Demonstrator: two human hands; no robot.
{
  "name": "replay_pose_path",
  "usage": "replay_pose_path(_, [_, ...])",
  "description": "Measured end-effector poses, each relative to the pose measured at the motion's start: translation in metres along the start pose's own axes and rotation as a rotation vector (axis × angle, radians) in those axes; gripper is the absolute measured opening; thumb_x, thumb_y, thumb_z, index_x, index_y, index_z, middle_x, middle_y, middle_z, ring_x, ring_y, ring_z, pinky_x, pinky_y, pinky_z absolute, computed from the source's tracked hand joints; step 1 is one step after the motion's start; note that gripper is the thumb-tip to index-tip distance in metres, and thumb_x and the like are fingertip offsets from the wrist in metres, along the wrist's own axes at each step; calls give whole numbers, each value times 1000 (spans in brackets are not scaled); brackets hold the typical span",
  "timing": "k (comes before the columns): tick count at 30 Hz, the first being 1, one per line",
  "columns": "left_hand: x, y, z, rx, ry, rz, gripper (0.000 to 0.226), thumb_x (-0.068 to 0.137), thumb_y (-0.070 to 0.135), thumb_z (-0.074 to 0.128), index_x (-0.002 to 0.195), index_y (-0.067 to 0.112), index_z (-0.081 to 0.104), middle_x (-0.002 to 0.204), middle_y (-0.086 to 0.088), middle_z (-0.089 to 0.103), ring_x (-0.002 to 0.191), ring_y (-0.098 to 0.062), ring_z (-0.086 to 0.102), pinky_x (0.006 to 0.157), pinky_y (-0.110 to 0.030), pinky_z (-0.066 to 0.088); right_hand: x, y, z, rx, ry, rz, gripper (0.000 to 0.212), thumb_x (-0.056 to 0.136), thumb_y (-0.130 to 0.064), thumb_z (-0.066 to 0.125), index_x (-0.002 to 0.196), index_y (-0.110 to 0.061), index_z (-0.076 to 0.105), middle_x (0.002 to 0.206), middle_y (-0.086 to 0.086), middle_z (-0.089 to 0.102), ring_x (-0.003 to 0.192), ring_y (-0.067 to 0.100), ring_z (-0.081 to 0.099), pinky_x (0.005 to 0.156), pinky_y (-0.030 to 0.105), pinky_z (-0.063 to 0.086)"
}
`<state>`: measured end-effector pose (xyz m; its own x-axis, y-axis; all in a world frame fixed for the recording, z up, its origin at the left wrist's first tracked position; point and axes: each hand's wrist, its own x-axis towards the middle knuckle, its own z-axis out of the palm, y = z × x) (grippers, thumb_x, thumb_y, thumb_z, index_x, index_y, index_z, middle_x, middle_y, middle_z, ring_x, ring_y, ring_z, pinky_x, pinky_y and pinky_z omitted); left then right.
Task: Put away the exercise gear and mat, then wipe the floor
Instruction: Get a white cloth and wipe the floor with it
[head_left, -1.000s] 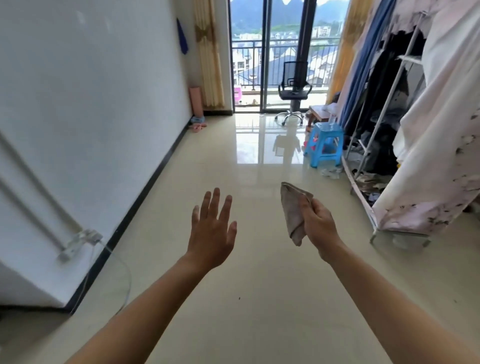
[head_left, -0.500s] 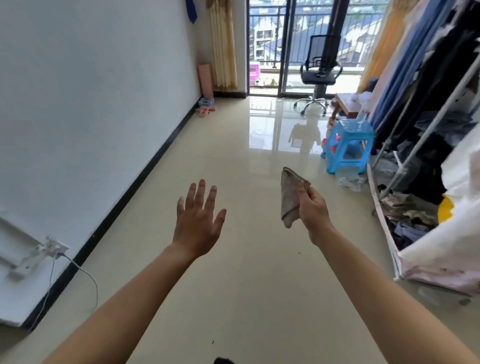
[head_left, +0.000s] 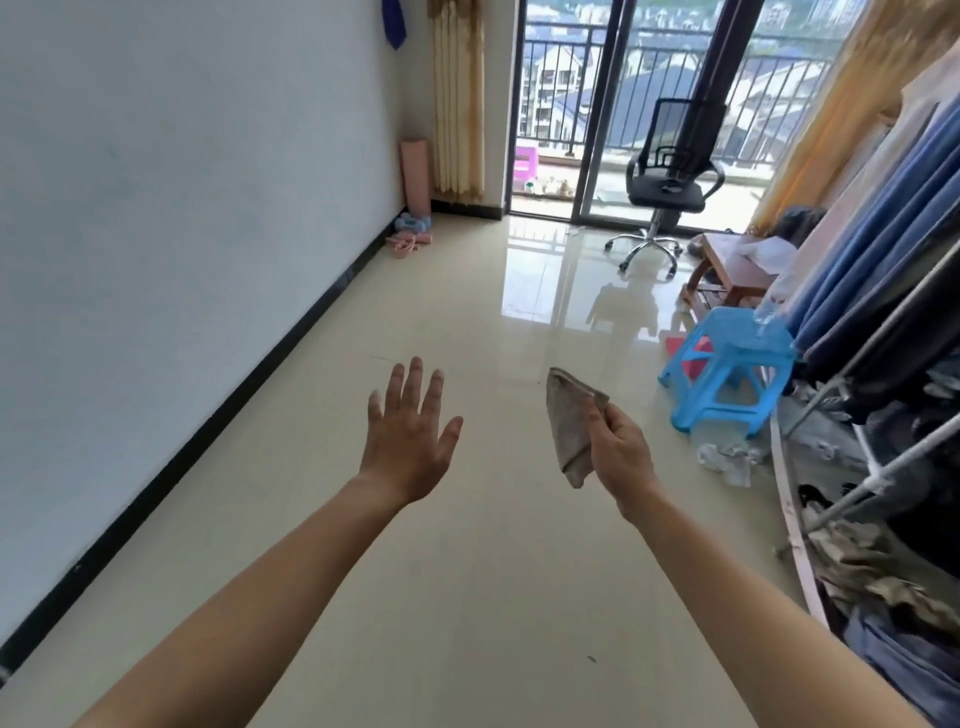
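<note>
My right hand (head_left: 621, 447) is held out over the glossy beige floor (head_left: 467, 571) and grips a folded grey-brown cloth (head_left: 569, 423), which hangs down from my fingers. My left hand (head_left: 408, 436) is stretched forward beside it, palm down, fingers spread, holding nothing. A rolled pink mat (head_left: 415, 176) stands upright in the far left corner against the wall. At its foot lie blue dumbbells (head_left: 412, 223) and a pink piece of gear (head_left: 407, 244) on the floor.
A blue plastic stool (head_left: 727, 374) stands to the right, with crumpled white paper (head_left: 727, 460) beside it. A clothes rack (head_left: 883, 364) with hanging garments lines the right side. A black office chair (head_left: 667, 182) and a small wooden table (head_left: 732, 270) stand near the balcony door.
I have moved forward along the room, so the stool, chair and corner gear appear closer. Both hands keep their pose; the cloth stays in my right hand.
</note>
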<state>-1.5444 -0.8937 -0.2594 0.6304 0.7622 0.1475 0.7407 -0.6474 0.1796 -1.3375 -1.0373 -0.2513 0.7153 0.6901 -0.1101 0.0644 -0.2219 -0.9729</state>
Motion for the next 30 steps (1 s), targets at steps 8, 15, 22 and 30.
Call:
replay_pose_path(8, [207, 53, 74, 30, -39, -25, 72, 95, 58, 6, 157, 20, 2, 164, -6, -15, 151, -24, -11, 120, -50, 4, 242, 25, -48, -36, -1, 23, 27, 103, -45, 46, 101, -26, 65, 97, 0, 69, 89, 16, 63, 74, 32, 49])
replay_pose_path(15, [325, 68, 136, 39, -132, -395, 84, 87, 65, -8, 157, 20, -1, 163, -4, -19, 151, -24, -11, 121, -51, 5, 451, 27, -30, -109, -267, 48, 28, 102, -47, 47, 98, -25, 64, 98, 2, 71, 89, 18, 65, 76, 35, 51])
replay_pose_path(22, [377, 27, 116, 121, -60, -673, 81, 91, 62, -4, 157, 17, 4, 164, -7, -10, 152, -26, -5, 121, -51, 7, 577, -9, 58, -191, -534, 63, 33, 104, -44, 45, 110, -16, 63, 101, 3, 68, 86, 15, 62, 68, 29, 47])
replay_pose_path(30, [431, -47, 138, 132, -44, -939, 80, 90, 59, -8, 157, 16, 2, 164, -8, -11, 152, -26, -6, 121, -51, 9, 660, -20, 188, -270, -752, 7, 38, 102, -44, 48, 101, -9, 64, 92, 5, 66, 83, 19, 59, 72, 34, 47])
